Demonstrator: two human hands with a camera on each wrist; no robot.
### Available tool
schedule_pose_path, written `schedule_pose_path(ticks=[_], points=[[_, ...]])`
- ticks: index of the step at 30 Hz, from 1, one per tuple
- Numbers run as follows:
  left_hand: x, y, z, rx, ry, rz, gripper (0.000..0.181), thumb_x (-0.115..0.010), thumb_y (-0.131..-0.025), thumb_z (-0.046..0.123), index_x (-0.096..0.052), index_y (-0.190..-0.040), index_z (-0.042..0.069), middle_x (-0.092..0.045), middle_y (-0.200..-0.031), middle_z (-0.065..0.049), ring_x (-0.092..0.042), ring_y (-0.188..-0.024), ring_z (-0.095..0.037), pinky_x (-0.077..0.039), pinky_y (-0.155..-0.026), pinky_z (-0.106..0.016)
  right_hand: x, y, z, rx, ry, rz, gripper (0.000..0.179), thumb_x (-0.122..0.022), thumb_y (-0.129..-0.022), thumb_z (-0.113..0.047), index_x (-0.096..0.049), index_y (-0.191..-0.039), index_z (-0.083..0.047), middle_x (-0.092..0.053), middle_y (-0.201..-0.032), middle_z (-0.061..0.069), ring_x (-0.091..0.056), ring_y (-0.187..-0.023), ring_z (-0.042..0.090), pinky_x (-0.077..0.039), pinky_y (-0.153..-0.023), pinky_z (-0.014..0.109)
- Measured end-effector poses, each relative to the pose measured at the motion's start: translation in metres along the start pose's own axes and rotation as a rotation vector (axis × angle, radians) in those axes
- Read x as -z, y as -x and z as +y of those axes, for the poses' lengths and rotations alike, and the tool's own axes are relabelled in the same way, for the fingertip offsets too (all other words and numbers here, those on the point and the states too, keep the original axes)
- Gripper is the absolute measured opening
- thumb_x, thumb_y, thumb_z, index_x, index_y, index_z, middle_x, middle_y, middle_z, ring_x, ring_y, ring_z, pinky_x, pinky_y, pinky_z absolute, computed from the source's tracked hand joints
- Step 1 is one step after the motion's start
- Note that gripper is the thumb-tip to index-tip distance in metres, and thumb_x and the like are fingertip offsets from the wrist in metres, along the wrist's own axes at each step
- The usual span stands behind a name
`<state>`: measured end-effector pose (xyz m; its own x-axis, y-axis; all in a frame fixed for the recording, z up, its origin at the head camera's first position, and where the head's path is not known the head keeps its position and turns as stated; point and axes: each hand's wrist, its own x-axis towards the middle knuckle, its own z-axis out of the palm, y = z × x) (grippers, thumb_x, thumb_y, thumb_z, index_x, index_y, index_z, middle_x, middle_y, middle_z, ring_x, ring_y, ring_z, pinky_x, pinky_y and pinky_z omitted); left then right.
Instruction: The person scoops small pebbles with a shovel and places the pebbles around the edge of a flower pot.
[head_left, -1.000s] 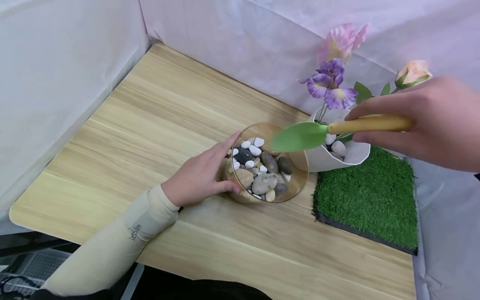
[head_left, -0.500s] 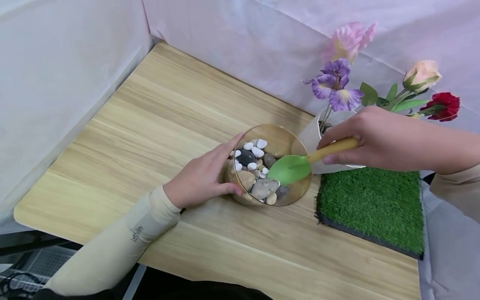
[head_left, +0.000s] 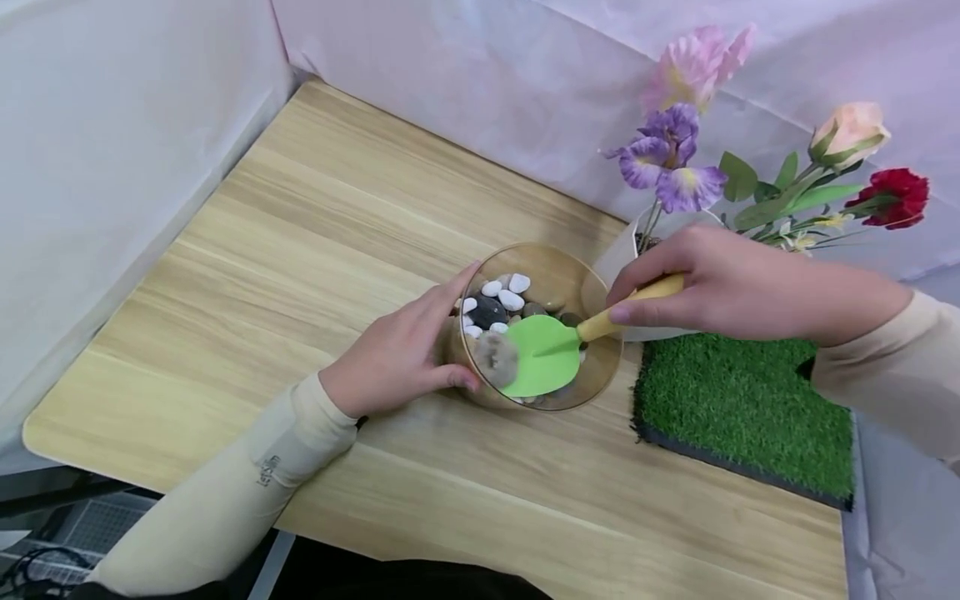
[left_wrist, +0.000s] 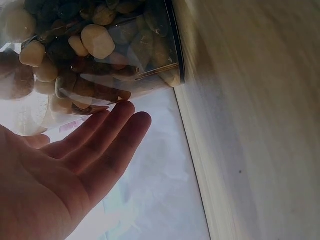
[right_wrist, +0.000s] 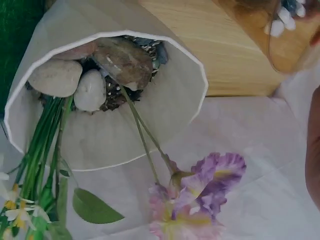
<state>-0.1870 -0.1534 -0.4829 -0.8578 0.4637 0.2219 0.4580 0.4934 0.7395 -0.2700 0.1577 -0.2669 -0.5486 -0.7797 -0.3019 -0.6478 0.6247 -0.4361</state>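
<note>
My right hand [head_left: 697, 279] grips the yellow handle of a small garden trowel [head_left: 543, 354]. Its green blade is down inside an amber glass bowl [head_left: 600, 375], against a blurred grey stone [head_left: 495, 358]. White, black and brown pebbles [head_left: 512, 300] fill the bottom around it. My left hand [head_left: 397, 358] rests against the bowl's left side, thumb in front. In the left wrist view, the fingers of the left hand [left_wrist: 75, 165] lie nearly straight against the clear wall, through which stones [left_wrist: 97, 41] show. The blade hides part of the contents.
Right of the bowl stands a white pot [right_wrist: 197, 95] holding stones [right_wrist: 55, 77], dark soil and flowers: a purple iris [head_left: 667, 158], a peach rose [head_left: 851, 133] and a red carnation [head_left: 896, 198]. A square of artificial turf [head_left: 735, 408] lies at the table's [head_left: 300, 225] right.
My right hand has brought the trowel left and down from above the bowl into the stones, where its blade turned and a grey stone shifted left. The left hand stayed in place.
</note>
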Motion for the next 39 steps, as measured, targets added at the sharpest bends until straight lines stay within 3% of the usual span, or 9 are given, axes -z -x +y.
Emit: schedule_pose_path(ticks=[3,8,13,20,27,39], points=[[0.000,0.000,-0.001,-0.008,0.012,0.001,0.126,-0.043,-0.080,0.097,-0.002,-0.177,0.028,-0.050,-0.160,-0.010,-0.053,-0.143,-0.026,-0.052,-0.108,-0.056,-0.005,-0.005,0.004,0.000,-0.051,-0.033,0.016,-0.077,-0.105,-0.019,-0.084,-0.105,-0.033,-0.069,-0.087,-0.016,-0.052,-0.064,0.010,-0.045,-0.056,0.028],[-0.001,0.000,-0.002,0.000,0.012,-0.004,0.126,-0.043,-0.079,0.097,-0.001,-0.177,0.029,-0.051,-0.160,-0.010,-0.052,-0.144,-0.026,-0.051,-0.109,-0.055,-0.007,-0.004,0.011,-0.074,-0.093,-0.056,0.018,-0.075,-0.106,-0.018,-0.084,-0.106,-0.035,-0.067,-0.086,-0.011,-0.051,-0.067,0.013,-0.045,-0.058,0.029],[0.000,0.000,-0.001,0.007,-0.001,-0.005,0.124,-0.041,-0.079,0.098,0.000,-0.176,0.033,-0.047,-0.165,-0.009,-0.048,-0.148,-0.025,-0.052,-0.109,-0.054,-0.007,0.003,0.018,-0.127,-0.124,-0.048,0.019,-0.074,-0.106,-0.019,-0.084,-0.108,-0.036,-0.062,-0.080,-0.005,-0.048,-0.064,0.018,-0.043,-0.054,0.032],[0.000,0.001,-0.002,0.006,0.004,-0.005,0.125,-0.043,-0.079,0.097,0.000,-0.176,0.032,-0.046,-0.165,-0.010,-0.048,-0.148,-0.027,-0.051,-0.110,-0.055,-0.021,0.020,0.037,-0.164,-0.287,-0.048,0.020,-0.069,-0.109,-0.015,-0.082,-0.105,-0.029,-0.049,-0.066,0.001,-0.042,-0.053,0.021,-0.040,-0.047,0.035],[0.000,0.001,-0.001,0.010,-0.005,-0.004,0.124,-0.043,-0.080,0.097,0.001,-0.176,0.034,-0.047,-0.164,-0.010,-0.048,-0.148,-0.026,-0.051,-0.110,-0.054,-0.028,0.042,0.051,-0.281,-0.371,0.057,0.020,-0.066,-0.110,-0.010,-0.083,-0.107,-0.018,-0.051,-0.066,0.008,-0.044,-0.053,0.026,-0.036,-0.046,0.039],[-0.002,0.000,-0.002,0.001,-0.003,-0.002,0.126,-0.044,-0.080,0.096,0.000,-0.177,0.029,-0.051,-0.159,-0.012,-0.052,-0.144,-0.029,-0.051,-0.108,-0.057,-0.011,0.077,0.058,-0.485,-0.240,0.218,0.021,-0.065,-0.111,-0.013,-0.083,-0.121,-0.013,-0.055,-0.074,0.015,-0.045,-0.057,0.029,-0.037,-0.049,0.037]])
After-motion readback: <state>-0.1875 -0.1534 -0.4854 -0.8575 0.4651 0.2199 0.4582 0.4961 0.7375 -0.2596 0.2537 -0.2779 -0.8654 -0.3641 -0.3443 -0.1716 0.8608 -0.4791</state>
